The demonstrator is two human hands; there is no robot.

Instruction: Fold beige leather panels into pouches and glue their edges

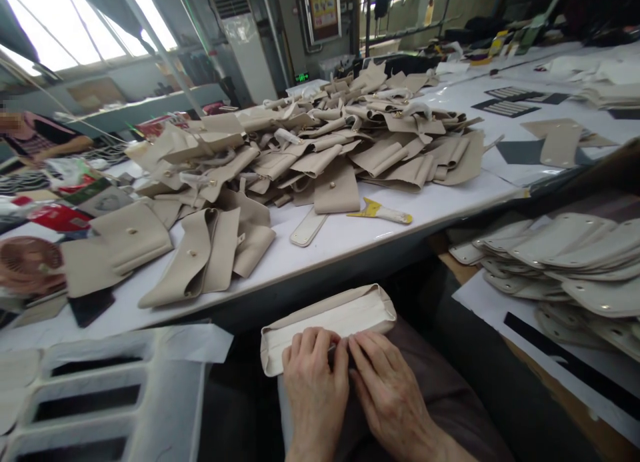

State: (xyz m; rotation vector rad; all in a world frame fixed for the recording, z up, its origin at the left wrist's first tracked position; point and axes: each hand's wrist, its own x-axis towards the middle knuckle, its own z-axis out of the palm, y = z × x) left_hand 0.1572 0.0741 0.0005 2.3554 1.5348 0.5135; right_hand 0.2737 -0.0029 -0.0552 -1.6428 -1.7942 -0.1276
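On my lap lies a long beige leather piece (325, 315) with folded-up edges and a pale inner face, shaped like a shallow tray. My left hand (316, 372) is closed on its near edge, fingers curled over the pale inside. Beside it my right hand (385, 379) pinches the same edge, the thumbs and fingertips of both hands nearly meeting. What lies right under the fingertips is hidden. Ahead on the white table (280, 275) are a beige strap piece (309, 227) and a yellow scraper (380, 212) with a whitish handle.
A large heap of beige leather pieces (300, 149) covers the table's middle. At right, stacked pale panels (575, 249) lie on a lower board. A slotted white plastic stool (175, 382) stands at left, near a small brown fan (30, 265). Another person (45, 132) sits far left.
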